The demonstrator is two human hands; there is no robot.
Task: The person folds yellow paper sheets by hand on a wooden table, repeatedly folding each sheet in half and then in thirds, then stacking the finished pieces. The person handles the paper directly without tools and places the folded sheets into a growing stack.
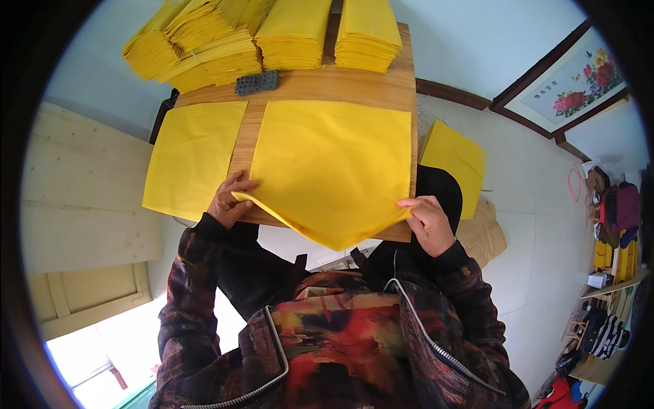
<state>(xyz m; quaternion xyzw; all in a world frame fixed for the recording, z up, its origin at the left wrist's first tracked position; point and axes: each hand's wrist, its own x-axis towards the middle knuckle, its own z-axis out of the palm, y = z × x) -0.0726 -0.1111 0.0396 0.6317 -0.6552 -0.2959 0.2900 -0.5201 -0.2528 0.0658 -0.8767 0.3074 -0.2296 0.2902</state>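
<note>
Light is bright, the lower-left window (85, 351) glares white, and edges bend toward the rim.

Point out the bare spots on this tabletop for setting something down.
The widest bare strip on the tabletop runs right of the dark block, between the yellow stacks and the held sheet. A narrow gap separates that sheet from the left sheet. The far end is crowded with stacks.

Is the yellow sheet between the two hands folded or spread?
Mostly spread: the yellow sheet lies broad across the table, its near edge sagging.
</note>
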